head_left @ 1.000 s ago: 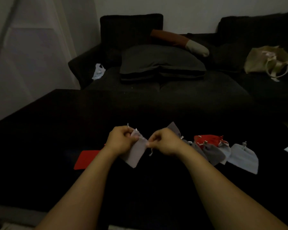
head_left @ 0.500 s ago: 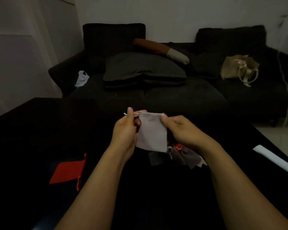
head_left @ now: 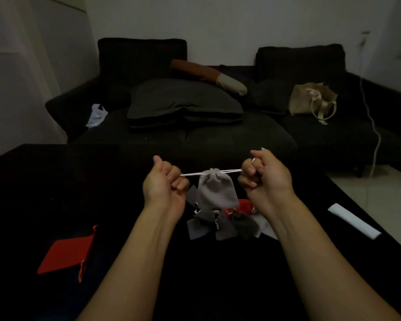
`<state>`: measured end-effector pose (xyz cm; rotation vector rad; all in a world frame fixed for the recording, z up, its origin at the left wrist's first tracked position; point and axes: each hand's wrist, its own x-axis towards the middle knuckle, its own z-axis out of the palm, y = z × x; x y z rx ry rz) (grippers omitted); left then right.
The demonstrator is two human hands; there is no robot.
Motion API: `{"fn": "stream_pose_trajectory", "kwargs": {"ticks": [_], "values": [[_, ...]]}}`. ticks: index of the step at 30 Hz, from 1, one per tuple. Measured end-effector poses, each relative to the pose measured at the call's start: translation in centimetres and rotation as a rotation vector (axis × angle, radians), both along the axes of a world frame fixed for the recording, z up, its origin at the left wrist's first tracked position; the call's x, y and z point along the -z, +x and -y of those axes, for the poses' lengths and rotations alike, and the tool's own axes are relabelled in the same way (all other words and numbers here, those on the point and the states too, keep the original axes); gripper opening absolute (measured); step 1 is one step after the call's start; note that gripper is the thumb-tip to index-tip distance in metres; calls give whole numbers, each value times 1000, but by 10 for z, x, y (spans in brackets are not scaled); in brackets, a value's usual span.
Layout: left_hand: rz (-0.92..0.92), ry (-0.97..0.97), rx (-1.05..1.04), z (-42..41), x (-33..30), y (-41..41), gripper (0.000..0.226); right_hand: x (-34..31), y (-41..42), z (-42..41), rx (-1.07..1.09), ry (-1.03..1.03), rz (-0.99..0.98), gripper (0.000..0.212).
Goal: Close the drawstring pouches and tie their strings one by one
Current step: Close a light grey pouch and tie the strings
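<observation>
A light grey drawstring pouch (head_left: 217, 189) hangs in the air between my hands, its mouth gathered tight. Its white strings (head_left: 191, 174) run taut to both sides. My left hand (head_left: 163, 185) grips the left string ends in a fist. My right hand (head_left: 264, 177) grips the right string ends the same way. Below, on the black table (head_left: 44, 186), lies a heap of several grey pouches (head_left: 208, 224) with a red pouch (head_left: 244, 206) among them. Another red pouch (head_left: 66, 253) lies flat at the front left.
A white flat object (head_left: 353, 220) lies near the table's right edge. Beyond the table stands a dark sofa (head_left: 218, 135) with a grey cushion (head_left: 183, 103), a beige bag (head_left: 311, 100) and a white plastic bag (head_left: 97, 115). A white cable (head_left: 376, 140) hangs at the right.
My hands have moved apart, pulling the strings sideways. The pouch mouth, flat and open before, is now cinched shut. The pouch was lifted above the heap.
</observation>
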<state>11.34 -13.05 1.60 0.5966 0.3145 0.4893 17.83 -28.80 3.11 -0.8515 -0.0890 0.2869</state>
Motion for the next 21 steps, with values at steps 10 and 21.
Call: {"fn": "stream_pose_trajectory", "kwargs": {"ticks": [10,21], "values": [[92,162,-26,11,-5,5,55,-7,-1,9,116,-55,89,56],[34,582,71,6,3,5,34,2,-8,6,-105,-347,370,23]]}}
